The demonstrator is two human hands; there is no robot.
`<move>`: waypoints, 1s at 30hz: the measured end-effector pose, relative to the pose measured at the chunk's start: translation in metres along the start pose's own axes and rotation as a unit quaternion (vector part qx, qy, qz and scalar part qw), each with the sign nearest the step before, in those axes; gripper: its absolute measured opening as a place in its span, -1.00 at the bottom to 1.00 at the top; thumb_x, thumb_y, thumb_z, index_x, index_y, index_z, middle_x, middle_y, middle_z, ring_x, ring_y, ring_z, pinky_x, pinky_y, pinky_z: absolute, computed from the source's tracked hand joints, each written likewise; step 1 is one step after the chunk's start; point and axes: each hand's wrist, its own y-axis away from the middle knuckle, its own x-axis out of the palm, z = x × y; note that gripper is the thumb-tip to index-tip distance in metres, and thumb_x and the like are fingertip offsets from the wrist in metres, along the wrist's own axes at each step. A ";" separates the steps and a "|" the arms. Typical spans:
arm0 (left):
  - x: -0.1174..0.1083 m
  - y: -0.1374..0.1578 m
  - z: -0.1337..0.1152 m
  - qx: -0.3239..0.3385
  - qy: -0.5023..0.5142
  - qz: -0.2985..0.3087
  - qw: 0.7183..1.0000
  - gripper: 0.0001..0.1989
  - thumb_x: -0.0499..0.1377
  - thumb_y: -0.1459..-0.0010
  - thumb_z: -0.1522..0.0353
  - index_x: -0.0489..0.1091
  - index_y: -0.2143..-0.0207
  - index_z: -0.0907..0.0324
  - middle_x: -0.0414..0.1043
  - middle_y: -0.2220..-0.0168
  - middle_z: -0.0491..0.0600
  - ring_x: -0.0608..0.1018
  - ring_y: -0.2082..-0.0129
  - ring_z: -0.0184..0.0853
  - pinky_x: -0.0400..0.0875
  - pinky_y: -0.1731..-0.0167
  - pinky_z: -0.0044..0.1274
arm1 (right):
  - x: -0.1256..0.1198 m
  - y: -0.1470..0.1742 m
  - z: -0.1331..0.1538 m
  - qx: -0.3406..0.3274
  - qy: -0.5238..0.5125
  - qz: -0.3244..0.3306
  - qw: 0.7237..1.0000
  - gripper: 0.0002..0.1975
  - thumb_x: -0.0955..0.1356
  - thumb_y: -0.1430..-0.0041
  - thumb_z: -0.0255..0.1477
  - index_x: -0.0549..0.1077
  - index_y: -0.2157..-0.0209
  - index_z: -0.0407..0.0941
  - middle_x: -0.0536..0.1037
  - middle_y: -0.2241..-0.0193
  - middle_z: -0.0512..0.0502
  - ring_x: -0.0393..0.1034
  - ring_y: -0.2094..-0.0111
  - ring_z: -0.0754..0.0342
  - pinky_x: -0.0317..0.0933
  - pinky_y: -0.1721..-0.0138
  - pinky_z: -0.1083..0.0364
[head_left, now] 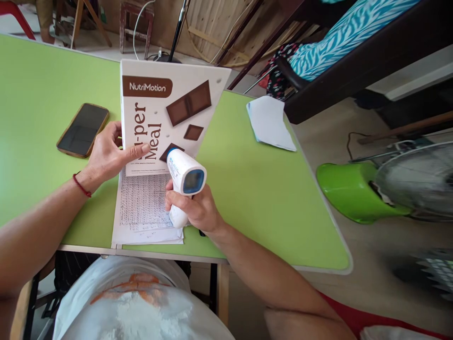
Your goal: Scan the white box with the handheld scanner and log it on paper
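My left hand (109, 153) grips the lower left edge of a white NutriMotion box (146, 125), thumb on its front. The box is held up over the table, its front with pictures of chocolate pieces turned toward me. In my right hand (198, 208) is a white and blue infrared thermometer (180, 172), fingers wrapped round its handle. Its small screen faces me, and its front end points at the lower part of the box. Below both hands lie sheets of handwritten paper (141, 203), partly covered by the box and the thermometer.
A smartphone (83, 130) lies left of the box on the green table (255, 203). Folded white paper (271, 123) rests near the far right edge. Beyond that edge are a green plastic object (347, 189) and a fan (417, 179). A wooden stool (136, 23) stands behind.
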 end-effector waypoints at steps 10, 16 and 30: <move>-0.005 -0.008 0.010 0.073 -0.005 -0.030 0.997 -0.26 0.48 0.17 -0.05 0.33 0.05 0.13 0.49 0.05 0.12 0.55 0.02 0.07 0.54 0.08 -0.10 | -0.012 -0.008 -0.003 -0.061 0.005 -0.070 0.996 -0.74 0.48 0.03 -0.27 0.38 0.41 -0.08 0.50 0.59 0.05 0.40 0.58 0.10 0.34 0.54 0.05; -0.015 -0.017 0.017 0.126 0.002 -0.029 0.992 -0.17 0.46 0.16 -0.08 0.25 -0.03 0.12 0.42 -0.04 0.14 0.46 -0.12 0.12 0.51 -0.01 -0.10 | -0.063 -0.012 0.013 -0.144 0.236 -0.181 0.944 -0.73 0.44 -0.07 -0.20 0.48 0.25 -0.06 0.59 0.40 -0.07 0.51 0.40 -0.01 0.43 0.40 -0.02; -0.016 -0.024 0.035 0.139 -0.017 0.029 0.990 -0.11 0.45 0.14 -0.10 0.22 -0.09 0.16 0.36 -0.10 0.15 0.38 -0.18 0.15 0.34 -0.16 -0.06 | -0.110 -0.059 -0.037 -0.206 0.576 -0.014 0.791 -0.58 0.27 -0.22 -0.31 0.45 -0.08 -0.12 0.60 0.12 -0.28 0.46 0.10 -0.22 0.35 0.01 -0.26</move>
